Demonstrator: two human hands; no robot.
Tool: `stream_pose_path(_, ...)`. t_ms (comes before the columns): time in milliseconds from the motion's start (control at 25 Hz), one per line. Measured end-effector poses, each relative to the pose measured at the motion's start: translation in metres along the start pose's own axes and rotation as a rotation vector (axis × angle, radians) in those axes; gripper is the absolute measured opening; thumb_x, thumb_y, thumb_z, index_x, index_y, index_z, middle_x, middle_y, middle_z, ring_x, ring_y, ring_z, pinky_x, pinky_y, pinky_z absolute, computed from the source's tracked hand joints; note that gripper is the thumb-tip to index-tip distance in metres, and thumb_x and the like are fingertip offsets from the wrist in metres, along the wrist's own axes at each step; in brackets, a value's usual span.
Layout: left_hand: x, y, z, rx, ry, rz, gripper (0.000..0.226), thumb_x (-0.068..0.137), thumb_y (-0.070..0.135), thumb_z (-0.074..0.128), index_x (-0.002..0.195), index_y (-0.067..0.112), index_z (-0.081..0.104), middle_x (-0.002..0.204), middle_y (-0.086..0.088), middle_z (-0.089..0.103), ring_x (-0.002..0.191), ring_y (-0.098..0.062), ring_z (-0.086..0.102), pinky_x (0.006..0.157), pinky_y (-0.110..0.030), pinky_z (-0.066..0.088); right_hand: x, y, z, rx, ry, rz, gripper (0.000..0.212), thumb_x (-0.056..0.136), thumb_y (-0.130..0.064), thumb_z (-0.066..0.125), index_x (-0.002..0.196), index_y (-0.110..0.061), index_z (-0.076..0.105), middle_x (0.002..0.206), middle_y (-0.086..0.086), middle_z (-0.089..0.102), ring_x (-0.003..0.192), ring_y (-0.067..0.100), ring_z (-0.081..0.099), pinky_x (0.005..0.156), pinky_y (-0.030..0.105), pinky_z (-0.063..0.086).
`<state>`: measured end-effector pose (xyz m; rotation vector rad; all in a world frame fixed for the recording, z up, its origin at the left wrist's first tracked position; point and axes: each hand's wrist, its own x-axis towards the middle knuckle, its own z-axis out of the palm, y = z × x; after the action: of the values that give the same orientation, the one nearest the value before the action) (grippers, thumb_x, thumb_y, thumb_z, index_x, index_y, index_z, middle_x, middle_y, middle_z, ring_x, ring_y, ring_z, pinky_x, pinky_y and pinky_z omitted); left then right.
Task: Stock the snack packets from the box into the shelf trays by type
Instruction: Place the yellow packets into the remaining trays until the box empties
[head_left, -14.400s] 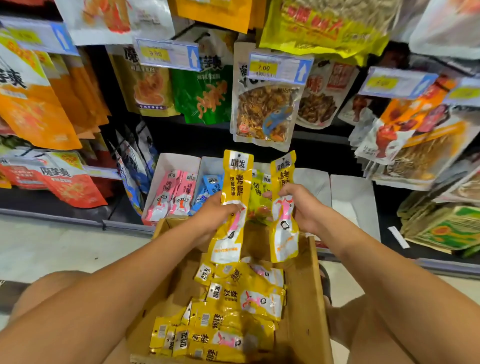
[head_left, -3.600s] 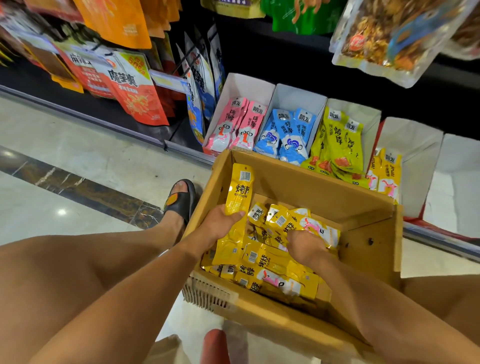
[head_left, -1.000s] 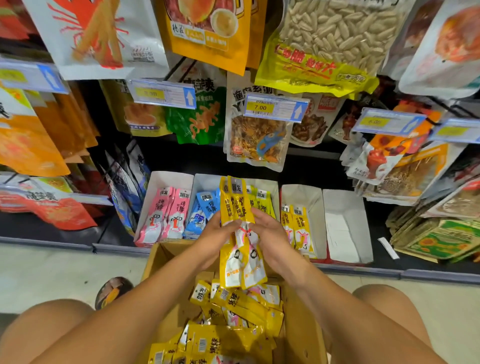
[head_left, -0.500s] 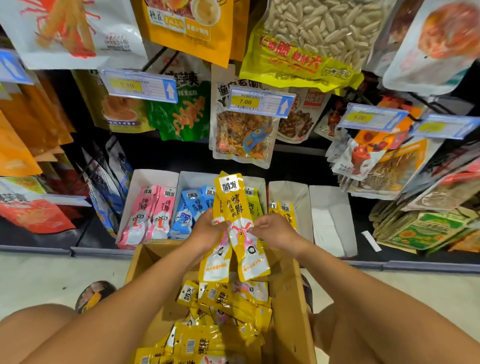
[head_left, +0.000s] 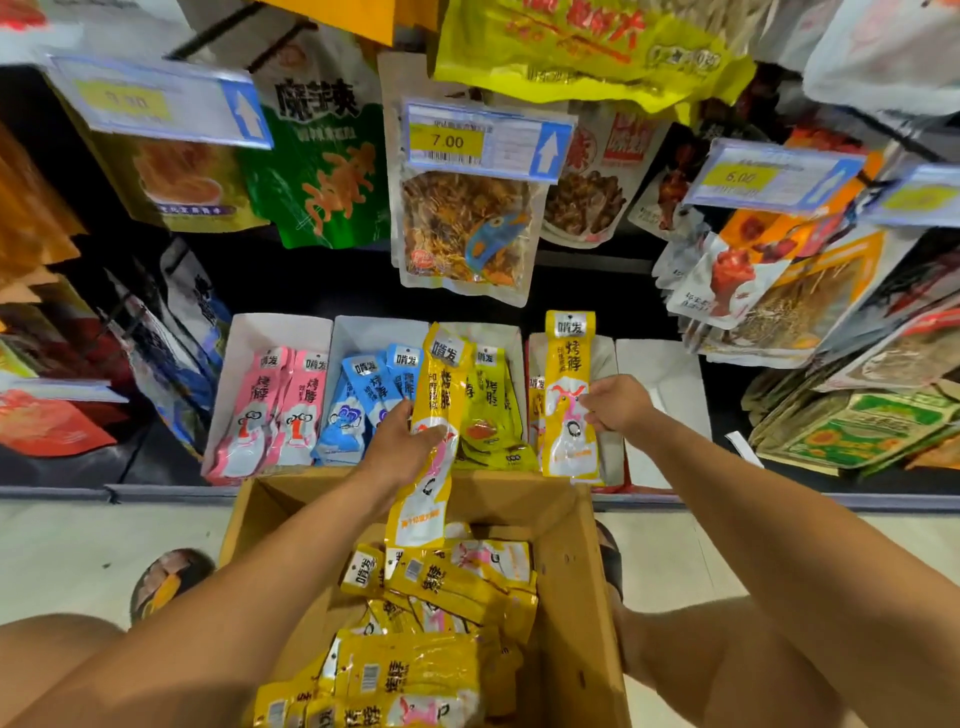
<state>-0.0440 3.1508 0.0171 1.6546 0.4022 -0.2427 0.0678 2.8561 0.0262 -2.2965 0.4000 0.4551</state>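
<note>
Left hand: the left hand (head_left: 402, 449) grips the left packet (head_left: 445, 374) at its middle, with the fingers curled round it from the left side.
Right hand: the right hand (head_left: 615, 402) pinches the right packet (head_left: 568, 364) at its right edge, about mid-length.
Left packet, direction: the long axis is almost upright in the frame, a little tilted. The printed top end leans to the upper right, and the bottom end hangs over the cardboard box (head_left: 576, 623).
Right packet, direction: the long axis is upright. The top end points to the top of the frame, and the bottom end is near the far rim of the box.
Left packet, place: centre of the frame, in front of the third tray (head_left: 506, 338), which holds yellow-green packets (head_left: 488, 410).
Right packet, place: right of centre, in front of the fourth tray (head_left: 605, 364).
Look of both packets: long, narrow and glossy. The upper half is yellow with black characters, and the lower part is white with a pink and black cartoon figure.
Box: bottom centre. Loose packets (head_left: 441, 587) of the same yellow lie in it, crossing one another.
Other trays: pink packets (head_left: 270, 410) are in the first tray (head_left: 280, 330) at the left, blue packets (head_left: 363, 400) in the second tray (head_left: 374, 332).
Above: hanging snack bags (head_left: 462, 234) and a price tag (head_left: 485, 140) reading 7.00.
</note>
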Motion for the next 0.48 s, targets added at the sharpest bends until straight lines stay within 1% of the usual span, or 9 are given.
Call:
stream_pose_path(40,0.002,-0.001,0.001,0.005,0.003,0.004,0.020,0.100,0.016,0.065,0.119,0.022,0.064,0.107,0.008,0.073,0.088,-0.005,0.070,0.066,-0.019,0.050,0.014,0.007,0.000,-0.028,0.032,0.010,0.006,0.089,-0.012,0.065,0.083,-0.014,0.067,0.083,0.010,0.070,0.074,0.024,0.067,0.071,0.039,0.057)
stream_pose_path(80,0.005,-0.002,0.002,0.007,0.001,0.008,0.019,0.099,0.016,0.066,0.117,0.022,0.065,0.104,0.008,0.074,0.082,-0.003,0.071,0.062,-0.016,0.049,0.029,0.015,0.001,-0.064,0.077,0.015,0.005,0.088,-0.012,0.065,0.084,-0.010,0.067,0.087,0.015,0.071,0.080,0.028,0.069,0.074,0.041,0.057)
stream_pose_path(120,0.008,-0.005,0.004,0.006,-0.001,0.011,0.017,0.099,0.016,0.066,0.116,0.021,0.066,0.101,0.007,0.075,0.077,-0.002,0.071,0.060,-0.015,0.050,0.042,0.021,0.005,-0.125,0.104,0.017,0.007,0.089,-0.011,0.064,0.084,-0.007,0.067,0.091,0.019,0.072,0.085,0.031,0.069,0.071,0.041,0.056)
stream_pose_path(160,0.011,-0.008,0.005,0.000,0.005,0.010,0.017,0.099,0.015,0.066,0.115,0.020,0.067,0.100,0.007,0.076,0.075,0.000,0.071,0.061,-0.015,0.051,0.054,0.028,0.010,-0.198,0.100,0.028,0.009,0.089,-0.012,0.063,0.084,-0.005,0.066,0.094,0.019,0.071,0.089,0.032,0.068,0.068,0.037,0.052)
stream_pose_path(240,0.016,-0.014,0.006,-0.037,0.021,-0.009,0.017,0.099,0.013,0.066,0.114,0.020,0.069,0.098,0.006,0.077,0.079,-0.004,0.072,0.064,-0.018,0.053,0.070,0.037,0.023,-0.337,0.089,0.027,0.014,0.091,-0.013,0.060,0.095,-0.002,0.068,0.096,0.013,0.066,0.094,0.031,0.065,0.066,0.029,0.044)
stream_pose_path(280,0.020,-0.017,0.006,-0.067,0.020,-0.028,0.017,0.099,0.013,0.065,0.113,0.020,0.070,0.099,0.003,0.078,0.085,-0.011,0.074,0.068,-0.022,0.055,0.077,0.040,0.030,-0.372,0.085,0.019,0.017,0.092,-0.013,0.059,0.099,-0.001,0.068,0.097,0.011,0.066,0.094,0.030,0.065,0.067,0.028,0.044)
stream_pose_path(360,0.025,-0.023,0.006,-0.116,0.021,-0.065,0.017,0.099,0.012,0.065,0.112,0.021,0.071,0.104,-0.002,0.078,0.096,-0.024,0.074,0.082,-0.036,0.059,0.092,0.048,0.046,-0.373,0.052,0.032,0.020,0.092,-0.011,0.058,0.106,-0.001,0.069,0.105,0.015,0.069,0.100,0.032,0.066,0.071,0.030,0.047)
stream_pose_path(400,0.026,-0.024,0.005,-0.123,0.025,-0.072,0.017,0.099,0.011,0.065,0.111,0.021,0.072,0.106,-0.003,0.078,0.098,-0.027,0.074,0.087,-0.041,0.059,0.097,0.053,0.053,-0.351,0.040,0.049,0.023,0.092,-0.011,0.058,0.109,-0.002,0.069,0.109,0.015,0.069,0.104,0.032,0.066,0.075,0.031,0.049)
stream_pose_path(480,0.028,-0.029,0.006,-0.119,0.034,-0.074,0.017,0.100,0.010,0.063,0.107,0.021,0.072,0.105,-0.004,0.079,0.097,-0.027,0.074,0.088,-0.042,0.058,0.110,0.066,0.070,-0.327,0.009,0.085,0.025,0.092,-0.010,0.057,0.114,-0.004,0.068,0.112,0.014,0.069,0.107,0.033,0.065,0.076,0.032,0.050)
